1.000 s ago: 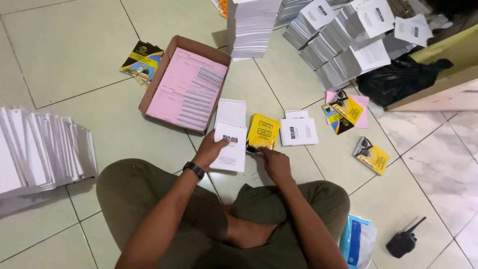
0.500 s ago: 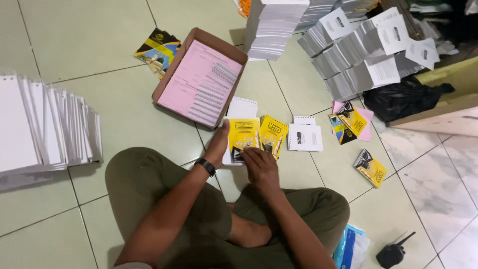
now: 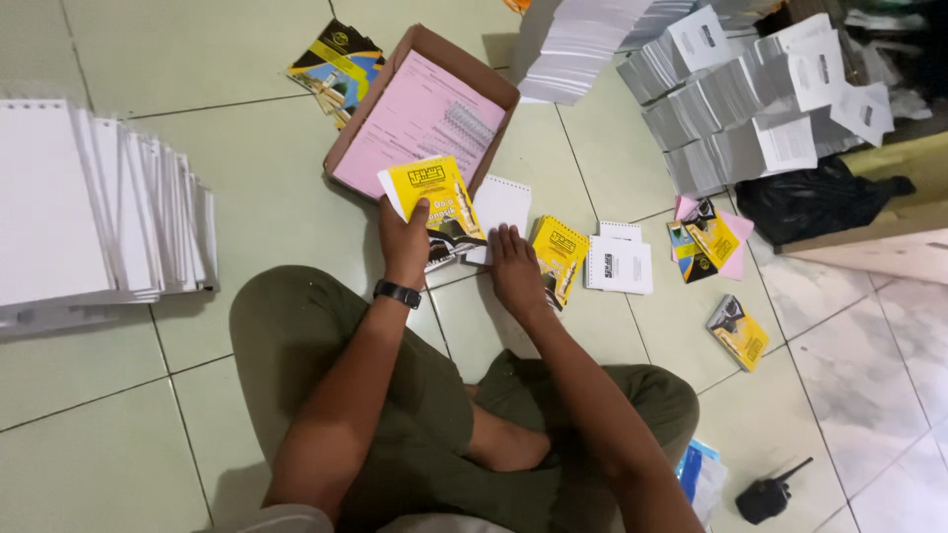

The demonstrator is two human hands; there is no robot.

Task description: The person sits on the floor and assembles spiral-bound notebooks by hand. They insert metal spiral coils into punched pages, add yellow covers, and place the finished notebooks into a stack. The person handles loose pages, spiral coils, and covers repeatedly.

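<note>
My left hand (image 3: pixel 406 239), with a black watch on the wrist, holds a small booklet with a yellow cover (image 3: pixel 435 200) tilted up above the floor in front of my crossed legs. My right hand (image 3: pixel 515 271) lies flat on the tiled floor, fingers on the lower edge of a white spiral-punched pad (image 3: pixel 503 203). Just right of that hand lies another yellow booklet (image 3: pixel 559 256), and beyond it a white printed pad (image 3: pixel 620 263).
A cardboard box with pink sheets and spiral wires (image 3: pixel 420 111) stands ahead. White punched paper stacks (image 3: pixel 94 212) fill the left; more stacks (image 3: pixel 750 109) sit at the back right. Loose booklets (image 3: pixel 737 331), a black bag (image 3: pixel 815 195) and a walkie-talkie (image 3: pixel 762 496) lie at right.
My left hand has lifted the yellow-covered booklet up and to the left. My right hand has let go and come down flat on the floor by the white pad.
</note>
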